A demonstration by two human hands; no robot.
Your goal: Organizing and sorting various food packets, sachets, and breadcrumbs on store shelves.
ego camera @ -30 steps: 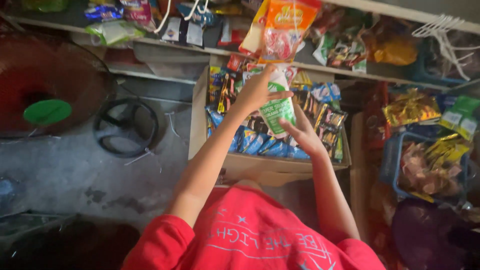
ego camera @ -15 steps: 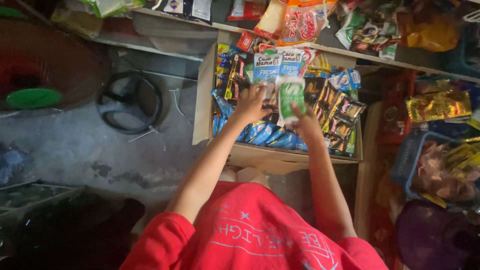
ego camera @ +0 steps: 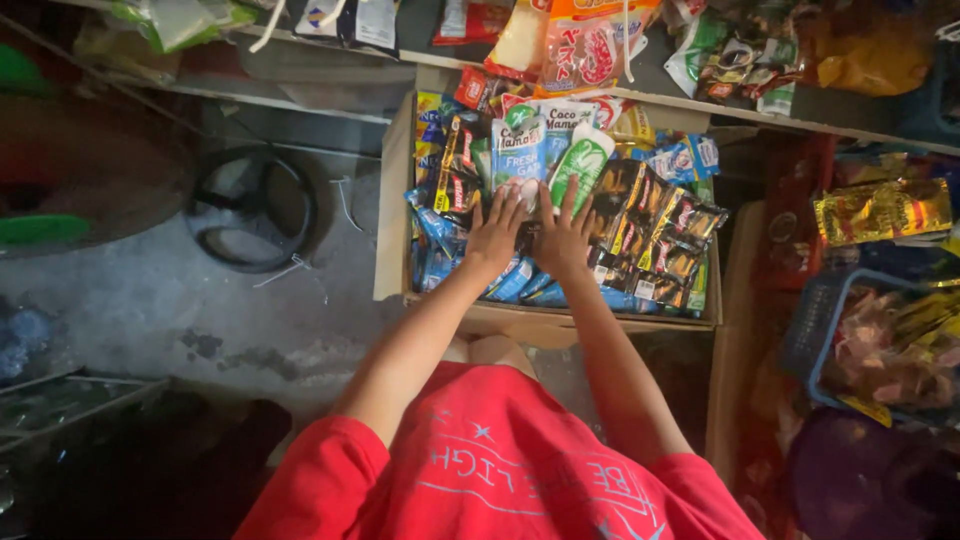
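An open cardboard box [ego camera: 560, 318] stands on the floor in front of me, packed with sachets. A green and white packet [ego camera: 583, 160] stands upright in its middle row beside blue and white packets [ego camera: 520, 150]. My right hand [ego camera: 562, 238] lies flat with fingers spread, its fingertips against the lower end of the green packet. My left hand [ego camera: 497, 232] lies next to it, fingers apart, resting on the packets below the blue and white ones. Dark sachets [ego camera: 660, 230] fill the box's right side and blue ones [ego camera: 520, 285] line its near edge.
A red fan [ego camera: 90, 180] and its round black base [ego camera: 250, 210] stand at the left on the concrete floor. A shelf [ego camera: 320, 95] runs behind the box, with snack bags [ego camera: 590, 45] hanging above. A blue basket [ego camera: 810, 330] of packets sits at the right.
Both hands have come down from above the box into it. The green and white packet, held up a second ago, now stands among the packets with my fingers pressed against it.
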